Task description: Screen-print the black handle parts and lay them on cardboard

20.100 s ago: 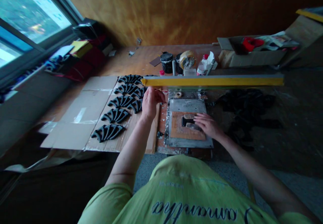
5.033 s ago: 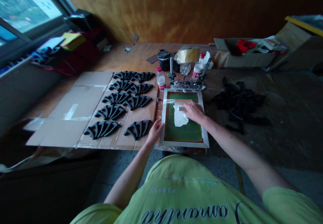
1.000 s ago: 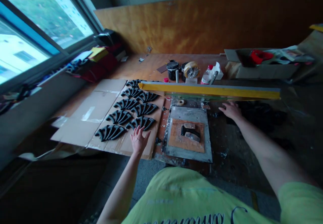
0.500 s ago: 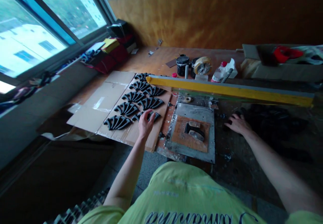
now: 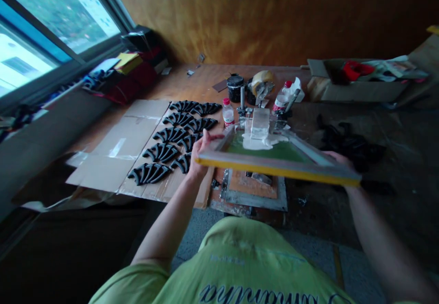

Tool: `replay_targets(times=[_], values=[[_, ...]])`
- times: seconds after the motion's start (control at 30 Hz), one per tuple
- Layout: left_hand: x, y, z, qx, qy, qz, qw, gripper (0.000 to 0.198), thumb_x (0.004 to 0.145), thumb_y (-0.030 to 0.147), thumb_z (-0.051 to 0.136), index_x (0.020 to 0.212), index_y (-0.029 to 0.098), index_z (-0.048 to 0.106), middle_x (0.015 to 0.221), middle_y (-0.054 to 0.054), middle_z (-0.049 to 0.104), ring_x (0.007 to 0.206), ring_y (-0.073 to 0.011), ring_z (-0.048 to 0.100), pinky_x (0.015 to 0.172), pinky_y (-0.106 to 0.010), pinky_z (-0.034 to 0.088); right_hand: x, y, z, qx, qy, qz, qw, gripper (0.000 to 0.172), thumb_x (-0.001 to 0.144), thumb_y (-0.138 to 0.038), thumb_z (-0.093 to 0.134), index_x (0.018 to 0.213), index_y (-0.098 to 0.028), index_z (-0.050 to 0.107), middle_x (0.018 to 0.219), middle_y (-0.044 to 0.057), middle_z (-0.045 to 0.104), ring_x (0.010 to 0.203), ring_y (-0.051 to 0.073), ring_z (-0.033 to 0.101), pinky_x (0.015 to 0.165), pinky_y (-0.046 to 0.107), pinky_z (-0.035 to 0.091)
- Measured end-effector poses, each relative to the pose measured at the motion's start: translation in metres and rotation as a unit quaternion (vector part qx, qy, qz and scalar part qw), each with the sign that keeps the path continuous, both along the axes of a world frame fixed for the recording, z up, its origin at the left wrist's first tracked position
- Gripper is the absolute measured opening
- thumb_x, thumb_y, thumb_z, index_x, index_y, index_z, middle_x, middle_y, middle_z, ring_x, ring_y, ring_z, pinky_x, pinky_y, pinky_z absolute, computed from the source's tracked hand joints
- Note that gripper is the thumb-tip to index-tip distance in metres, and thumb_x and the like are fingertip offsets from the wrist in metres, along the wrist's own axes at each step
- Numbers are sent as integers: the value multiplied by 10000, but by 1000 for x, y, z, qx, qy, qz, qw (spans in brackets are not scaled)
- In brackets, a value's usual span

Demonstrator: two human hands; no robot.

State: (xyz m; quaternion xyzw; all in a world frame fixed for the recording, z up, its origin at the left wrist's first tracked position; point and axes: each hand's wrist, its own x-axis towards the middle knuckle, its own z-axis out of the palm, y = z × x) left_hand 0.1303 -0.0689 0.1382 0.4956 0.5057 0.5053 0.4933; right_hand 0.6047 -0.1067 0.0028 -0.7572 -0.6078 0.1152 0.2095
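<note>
A screen-printing frame (image 5: 277, 167) with a yellow front edge hangs tilted from its back clamps, above the metal print bed (image 5: 255, 198). My left hand (image 5: 202, 151) grips the frame's near left corner, and my right hand (image 5: 338, 158) holds its right corner. White ink (image 5: 257, 141) lies across the green mesh (image 5: 274, 148), with a clear rectangular block (image 5: 259, 123) near the hinges. The frame partly hides a black piece (image 5: 260, 178) on the bed's orange board. Several black fan-shaped pieces (image 5: 149, 173) lie in rows on flattened cardboard (image 5: 99, 167) to my left.
Behind the clamps stand a water bottle (image 5: 228, 113), a black ink tin (image 5: 235, 88), a tape roll (image 5: 262, 77) and a white-capped bottle (image 5: 283, 97). Black pieces (image 5: 350, 141) are heaped at right. A cardboard box (image 5: 356, 91) stands at back right.
Both hands have left the table and cardboard and taken the frame's front edge. The frame has swung down and toward me, now covering part of the print bed.
</note>
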Motion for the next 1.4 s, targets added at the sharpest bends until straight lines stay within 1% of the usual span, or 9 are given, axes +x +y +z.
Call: replay_targets(times=[0.1, 0.23, 0.33, 0.47, 0.63, 0.77, 0.97, 1.2, 1.4], values=[[-15, -36, -44, -112, 31, -53, 992, 597, 794, 647, 608, 1055, 121, 714, 673, -15, 651, 552, -117, 585, 504, -215, 455, -41, 12, 38, 52, 91, -6, 995, 422, 943, -470, 441, 1199, -199, 640, 1068, 136, 709, 882, 235, 689, 784, 373, 562], [-15, -63, -110, -172, 40, -59, 982, 795, 747, 546, 706, 1420, 178, 497, 721, 4, 671, 625, -133, 619, 564, -216, 479, -139, 39, 76, 138, 22, 141, 980, 568, 875, -454, 611, 1372, -196, 516, 1408, 138, 508, 1130, 286, 586, 920, 444, 517], [-10, -64, -146, -179, 63, -48, 981, 831, 769, 521, 686, 1481, 190, 414, 731, 8, 663, 641, -135, 623, 578, -218, 481, -200, 52, 82, 137, -102, 226, 959, 608, 818, -379, 709, 1353, -161, 521, 1431, 159, 460, 1235, 340, 481, 984, 494, 452], [-12, -58, -172, -173, 70, -52, 981, 792, 787, 528, 661, 1461, 176, 437, 782, -8, 671, 672, -140, 633, 599, -222, 486, -228, 53, 72, 43, -178, 270, 945, 352, 798, -316, 735, 1094, -152, 641, 1127, 145, 624, 1053, 297, 556, 852, 403, 464], [-18, -57, -187, -169, 61, -68, 981, 763, 817, 548, 624, 1458, 186, 424, 844, -20, 679, 710, -142, 639, 626, -227, 491, -219, 46, 74, -11, -169, 250, 953, 210, 852, -380, 663, 957, -201, 633, 933, 69, 693, 853, 213, 624, 678, 276, 414], [-19, -57, -192, -157, 72, -69, 983, 738, 830, 558, 609, 1443, 184, 440, 865, -31, 684, 741, -151, 640, 654, -239, 495, -216, 39, 72, -17, -173, 232, 957, 166, 892, -299, 596, 1015, -187, 600, 966, 97, 709, 880, 215, 636, 717, 271, 412], [-17, -58, -188, -155, 110, -48, 981, 672, 830, 533, 619, 1396, 189, 508, 856, -35, 699, 747, -162, 646, 654, -245, 499, -227, 19, 49, -22, -211, 240, 947, 211, 894, -278, 573, 1067, -157, 582, 921, 132, 698, 902, 256, 636, 730, 301, 419], [-15, -59, -184, -153, 118, -52, 980, 646, 844, 530, 599, 1391, 195, 516, 835, -23, 690, 729, -157, 639, 651, -241, 491, -243, 21, 63, -53, -160, 236, 957, 267, 878, -398, 599, 1067, -209, 594, 874, 72, 720, 790, 228, 660, 635, 278, 408], [-16, -59, -182, -157, 118, -54, 979, 636, 827, 528, 624, 1367, 201, 545, 839, -25, 707, 725, -159, 646, 651, -240, 487, -249, 36, 54, -8, -177, 269, 947, 146, 879, -191, 559, 1013, -182, 616, 989, 105, 692, 958, 242, 604, 778, 315, 416]])
